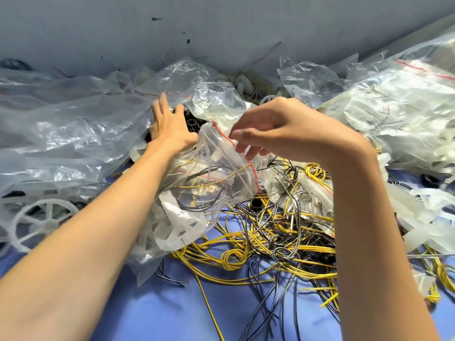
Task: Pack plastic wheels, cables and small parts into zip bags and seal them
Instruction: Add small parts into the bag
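A clear zip bag (209, 183) with a red seal line hangs open in the middle, holding a white plastic wheel and some yellow and black cables. My right hand (283, 130) pinches the bag's red-lined rim from above. My left hand (170, 124) reaches past the bag with straight, spread fingers into a heap of small black parts (194, 121) among loose bags. A tangle of yellow and black cables (278, 232) lies on the blue table below the bag. A white spoked wheel (40, 223) lies at the left edge.
Crumpled clear bags (73, 134) cover the left and back of the blue table (172, 316). Filled bags of white parts (398, 112) pile up at the right. A grey wall (221, 28) stands right behind. More white plastic pieces (418, 217) lie at the right.
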